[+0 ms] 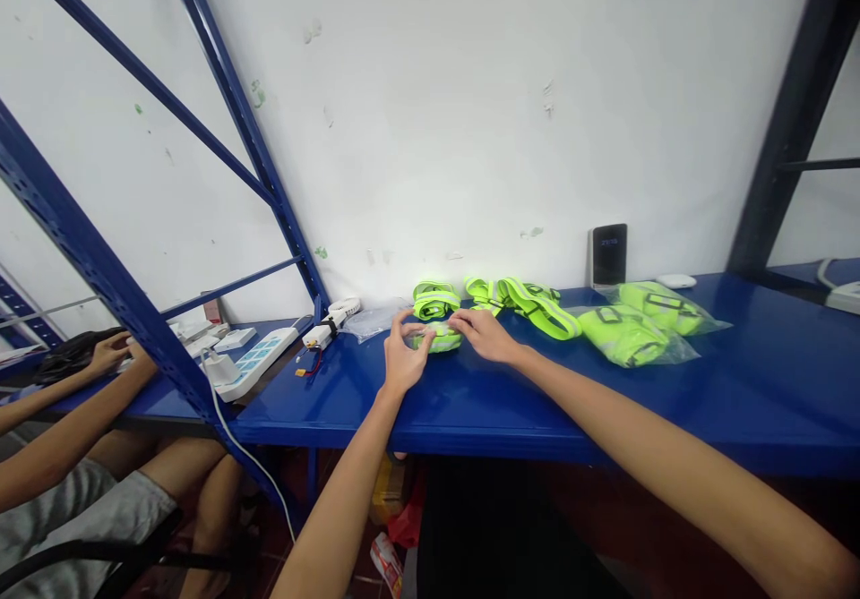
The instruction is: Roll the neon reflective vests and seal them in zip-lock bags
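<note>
A folded neon-yellow reflective strap bundle (pixel 446 339) lies low over the blue table. My left hand (pixel 404 354) curls around its left side, thumb along the near edge. My right hand (pixel 485 334) pinches at its upper right edge; the fingertips hide exactly what they grip. Right behind it sits another rolled yellow strap (pixel 436 295). To the right of that, loose looped straps (pixel 537 308) with grey reflective stripes spread over the table.
Two bagged yellow strap bundles (pixel 624 335) lie at the right. A phone (pixel 609 256) leans against the wall near a white rounded object (pixel 675 281). Clear plastic bags (pixel 376 322) and a white device with wires (pixel 321 335) are left. Beyond the blue post (pixel 127 286), another person works.
</note>
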`<state>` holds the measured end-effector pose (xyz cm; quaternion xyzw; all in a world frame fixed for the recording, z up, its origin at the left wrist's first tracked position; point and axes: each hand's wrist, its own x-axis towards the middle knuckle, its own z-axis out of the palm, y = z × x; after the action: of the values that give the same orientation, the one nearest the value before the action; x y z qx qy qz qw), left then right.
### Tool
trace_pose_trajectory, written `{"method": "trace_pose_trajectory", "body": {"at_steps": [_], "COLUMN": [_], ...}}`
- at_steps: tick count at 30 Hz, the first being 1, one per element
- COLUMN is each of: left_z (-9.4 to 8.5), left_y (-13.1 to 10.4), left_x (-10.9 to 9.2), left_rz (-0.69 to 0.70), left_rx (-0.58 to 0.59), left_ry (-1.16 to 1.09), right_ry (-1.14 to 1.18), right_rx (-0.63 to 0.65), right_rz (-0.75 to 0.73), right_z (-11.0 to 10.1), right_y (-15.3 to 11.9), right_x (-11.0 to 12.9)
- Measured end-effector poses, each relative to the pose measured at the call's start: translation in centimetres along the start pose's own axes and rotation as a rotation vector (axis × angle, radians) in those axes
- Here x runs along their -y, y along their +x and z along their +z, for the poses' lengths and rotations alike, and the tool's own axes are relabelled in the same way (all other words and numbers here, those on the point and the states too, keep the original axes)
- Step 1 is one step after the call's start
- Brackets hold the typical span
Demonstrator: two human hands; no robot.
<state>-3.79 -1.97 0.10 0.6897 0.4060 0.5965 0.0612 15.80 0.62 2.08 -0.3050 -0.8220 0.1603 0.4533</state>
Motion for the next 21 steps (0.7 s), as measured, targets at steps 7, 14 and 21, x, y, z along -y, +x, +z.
{"method": "trace_pose_trajectory", "body": {"at_steps": [7,14,21], "left_z": [-0.4,0.4,0.5], "left_y": [0.6,0.5,0.8], "left_x": [1.3,0.3,-1.4], "left_rz": [-0.049,-0.16,-0.148], "left_rx": [0.137,0.09,0.069], "left_ry": [-0.157,-0.37,-0.342], "right_ry": [0.21,0.353,0.277], "right_rx": [0.003,0.007,-0.052], "right_rz": [0.139,0.158,0.012], "right_z": [0.1,-0.3,-1.1], "right_y": [0.0,-0.2,0.0], "right_x": [-0.8,-0.9,0.8]}}
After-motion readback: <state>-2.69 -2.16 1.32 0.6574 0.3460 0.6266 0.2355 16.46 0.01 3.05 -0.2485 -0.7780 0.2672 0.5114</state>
